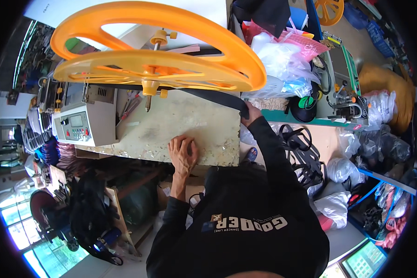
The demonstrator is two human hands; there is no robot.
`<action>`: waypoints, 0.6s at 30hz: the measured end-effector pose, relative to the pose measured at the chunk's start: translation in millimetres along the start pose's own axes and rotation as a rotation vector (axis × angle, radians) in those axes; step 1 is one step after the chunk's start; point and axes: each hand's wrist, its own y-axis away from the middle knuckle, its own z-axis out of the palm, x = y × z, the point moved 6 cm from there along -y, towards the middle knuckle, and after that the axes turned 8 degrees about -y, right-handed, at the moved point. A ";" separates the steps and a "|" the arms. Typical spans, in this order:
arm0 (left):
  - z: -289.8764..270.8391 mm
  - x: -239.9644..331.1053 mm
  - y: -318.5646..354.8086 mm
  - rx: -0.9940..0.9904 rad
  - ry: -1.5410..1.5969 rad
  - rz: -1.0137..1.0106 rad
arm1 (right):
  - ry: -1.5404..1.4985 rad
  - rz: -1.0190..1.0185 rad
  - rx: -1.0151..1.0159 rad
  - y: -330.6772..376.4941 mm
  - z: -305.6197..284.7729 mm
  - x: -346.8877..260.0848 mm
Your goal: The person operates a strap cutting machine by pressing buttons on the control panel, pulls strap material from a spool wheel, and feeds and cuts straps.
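Observation:
My right hand point(251, 114) is closed round the end of a flat black webbing strap point(213, 98) at the right edge of the worktable point(208, 134). From there the strap runs left, under a large orange reel point(157, 69) of two spoked discs on a metal spindle. How it sits inside the reel is hidden. My left hand point(183, 153) rests on the worn tabletop near its front edge, fingers bent and slightly apart, with nothing visible in them.
A white control-panel machine point(84, 124) stands at the table's left. Right of the table, a bench holds clear plastic bags point(282, 55) and another small machine point(347, 104). Coiled black straps point(303, 153) lie on the floor beside my right arm, among more bags point(343, 171).

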 end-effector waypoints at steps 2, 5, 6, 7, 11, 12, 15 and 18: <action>0.6 0.9 2.0 -0.001 0.000 0.005 | -0.020 0.021 0.011 5.7 -0.5 10.4; 4.8 -3.0 2.4 0.005 0.008 -0.009 | 0.134 0.110 -0.017 23.5 -11.7 38.7; 6.1 -0.7 0.4 -0.003 0.007 -0.004 | 0.222 0.105 0.051 33.1 -21.4 53.2; 5.1 -1.5 1.3 -0.009 0.000 -0.009 | 0.319 0.227 0.141 44.4 -32.2 65.5; 0.5 -3.8 2.0 0.010 0.007 -0.009 | 0.317 0.427 0.536 105.5 -96.0 149.2; 1.2 -5.6 2.4 0.014 0.005 -0.013 | 0.346 0.305 0.691 126.4 -117.8 150.8; 1.0 -4.5 0.1 0.005 0.003 -0.012 | 0.104 0.378 0.827 186.2 -181.0 215.5; -4.3 -3.7 1.1 -0.003 0.001 -0.015 | 0.380 0.447 1.010 220.8 -222.8 220.6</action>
